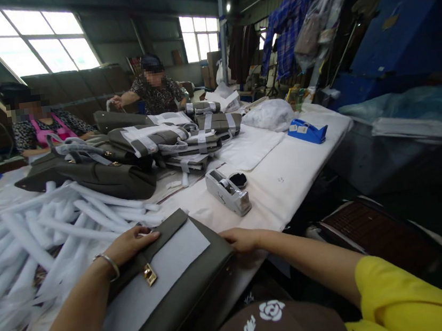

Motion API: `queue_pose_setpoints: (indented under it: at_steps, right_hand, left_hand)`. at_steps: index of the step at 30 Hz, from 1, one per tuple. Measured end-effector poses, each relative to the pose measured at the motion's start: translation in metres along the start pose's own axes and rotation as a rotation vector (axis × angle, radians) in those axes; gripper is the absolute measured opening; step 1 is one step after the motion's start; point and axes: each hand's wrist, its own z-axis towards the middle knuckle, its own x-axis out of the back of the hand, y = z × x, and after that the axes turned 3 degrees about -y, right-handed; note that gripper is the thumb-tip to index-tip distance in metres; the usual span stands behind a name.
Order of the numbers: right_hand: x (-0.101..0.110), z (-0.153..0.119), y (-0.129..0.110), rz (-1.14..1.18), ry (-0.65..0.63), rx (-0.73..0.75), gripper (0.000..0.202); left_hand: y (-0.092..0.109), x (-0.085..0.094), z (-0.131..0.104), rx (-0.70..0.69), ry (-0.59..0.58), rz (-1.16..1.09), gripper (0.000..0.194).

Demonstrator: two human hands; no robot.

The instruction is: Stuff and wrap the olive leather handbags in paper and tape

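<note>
A dark olive handbag (200, 259) with a gold turn-lock clasp (149, 274) lies tilted at the table's near edge, a white sheet (175, 251) over its front under the flap. My left hand (134, 244), with a bangle at the wrist, is closed on the bag's top edge by the flap. At the bag's right end, my right hand (241, 239) grips the corner; its fingertips are hidden behind the bag. White wrapped rolls (67, 222) are heaped beside my left arm.
A grey tape dispenser (228, 191) stands beyond the bag, with a blue dispenser (307, 130) farther right. Similar bags (97, 172), some strapped with white wrap, are piled across the table (272, 191). Two people sit on the far side, one with a hand (116, 101) raised at a bag.
</note>
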Motion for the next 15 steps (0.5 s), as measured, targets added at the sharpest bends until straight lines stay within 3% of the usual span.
queue_pose_setpoints:
  at_steps: [3,5,11,15]
  right_hand:
    - [0.001,0.0,0.005,0.115,0.239,-0.135,0.042]
    - [0.007,0.006,0.007,0.041,0.293,-0.138,0.04]
    - [0.032,0.041,0.01,-0.346,0.187,-0.018,0.036]
    - [0.026,0.077,0.022,-0.476,0.104,0.036,0.033]
  left_hand:
    - [-0.009,0.001,-0.001,0.013,-0.031,-0.086,0.067]
    - [-0.011,0.0,0.0,0.024,-0.042,-0.112,0.066]
    - [0.008,-0.007,-0.003,0.021,-0.096,-0.14,0.068]
    - [0.021,-0.011,-0.008,-0.02,-0.085,-0.053,0.071]
